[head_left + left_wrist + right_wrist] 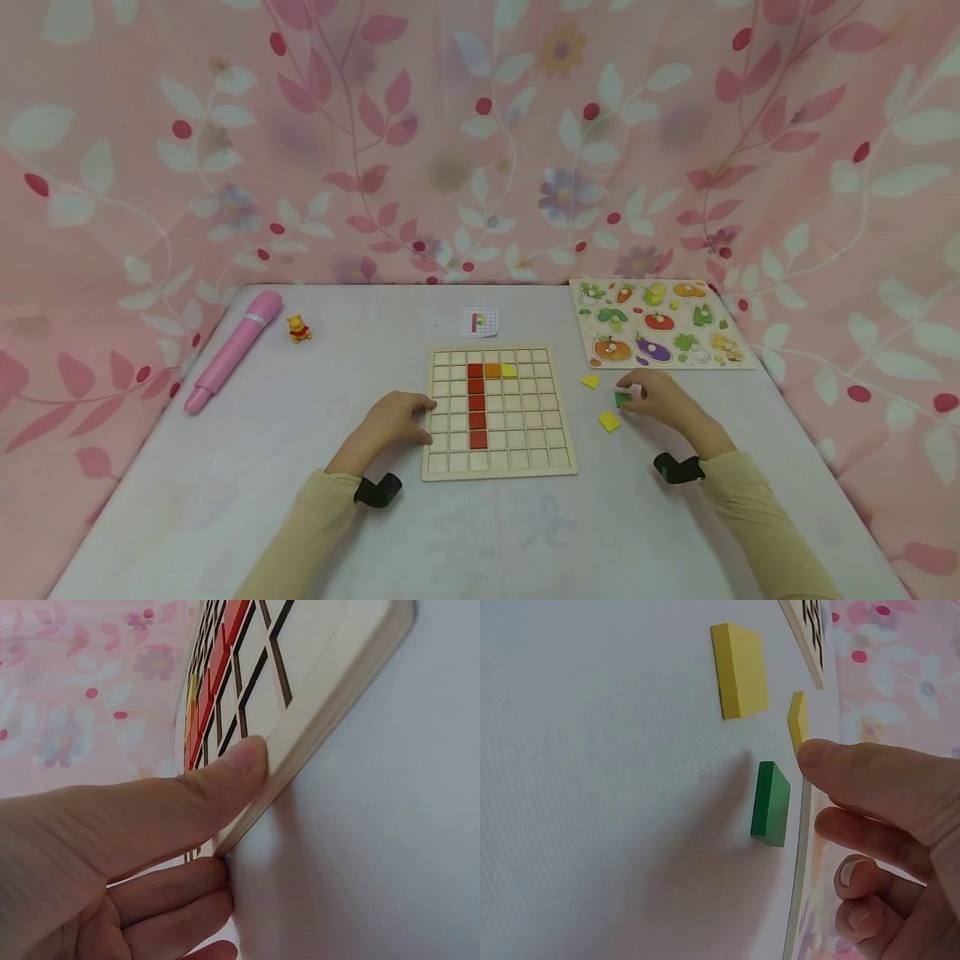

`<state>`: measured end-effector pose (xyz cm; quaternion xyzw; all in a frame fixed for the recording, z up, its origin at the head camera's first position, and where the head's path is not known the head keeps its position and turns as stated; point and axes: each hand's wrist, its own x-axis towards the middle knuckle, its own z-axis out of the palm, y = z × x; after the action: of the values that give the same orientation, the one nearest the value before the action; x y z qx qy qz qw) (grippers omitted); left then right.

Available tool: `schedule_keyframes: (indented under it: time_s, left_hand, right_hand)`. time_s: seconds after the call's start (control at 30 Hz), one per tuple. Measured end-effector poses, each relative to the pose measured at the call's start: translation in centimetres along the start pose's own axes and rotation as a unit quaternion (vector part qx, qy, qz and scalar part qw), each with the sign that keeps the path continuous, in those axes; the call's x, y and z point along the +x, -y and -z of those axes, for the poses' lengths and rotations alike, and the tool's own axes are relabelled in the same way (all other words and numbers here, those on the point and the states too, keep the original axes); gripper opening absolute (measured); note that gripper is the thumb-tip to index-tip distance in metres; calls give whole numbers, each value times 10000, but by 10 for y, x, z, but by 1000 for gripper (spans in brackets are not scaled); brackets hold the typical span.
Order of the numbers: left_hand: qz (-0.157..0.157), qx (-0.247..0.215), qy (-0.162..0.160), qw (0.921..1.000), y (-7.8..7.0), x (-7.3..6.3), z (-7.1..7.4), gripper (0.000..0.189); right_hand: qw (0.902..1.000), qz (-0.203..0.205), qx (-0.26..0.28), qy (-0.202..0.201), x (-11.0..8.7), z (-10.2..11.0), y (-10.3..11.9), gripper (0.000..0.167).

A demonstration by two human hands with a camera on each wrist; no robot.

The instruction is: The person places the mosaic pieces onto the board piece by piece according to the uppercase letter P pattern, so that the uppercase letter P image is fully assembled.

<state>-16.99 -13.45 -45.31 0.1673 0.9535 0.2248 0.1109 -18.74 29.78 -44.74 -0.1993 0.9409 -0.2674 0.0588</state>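
A wooden grid board [501, 477] lies flat in the middle of the table. In it, several red tiles [477, 402] form a column, with an orange tile [492, 371] and a yellow tile [509, 371] beside the top one. My left hand [390, 421] holds the board's left edge, its thumb on the rim and fingers against the side. To the right of the board, my right hand [660, 398] hovers over a green tile [771, 804], thumb and index finger parted and nothing between them. Near it lie a yellow square tile [609, 422] and another yellow piece [591, 382].
Behind the board sits a small printed card [479, 322] with a coloured grid pattern. A vegetable puzzle board [720, 360] stands at the back right. At the left are a pink microphone-shaped thing [234, 352] and a small yellow bear figurine [298, 328]. A floral curtain [465, 167] surrounds the table.
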Motion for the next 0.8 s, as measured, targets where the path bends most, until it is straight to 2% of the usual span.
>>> schedule_keyframes:
  time_s: [0.1,0.3,0.53,0.8]
  left_hand:
    - [-20,11,16,10000,0,0,0,55]
    - [-56,29,11,10000,1,1,0,54]
    - [-6,15,19,10000,1,1,2,54]
    - [-14,-63,32,10000,1,1,0,55]
  right_hand:
    - [9996,-172,-63,208,1,-2,0,30]
    - [9991,-358,-33,233,2,-6,-1,27]
    - [9991,-310,-183,209,5,-10,-3,20]
    - [9979,-457,-281,351,6,-11,-3,19]
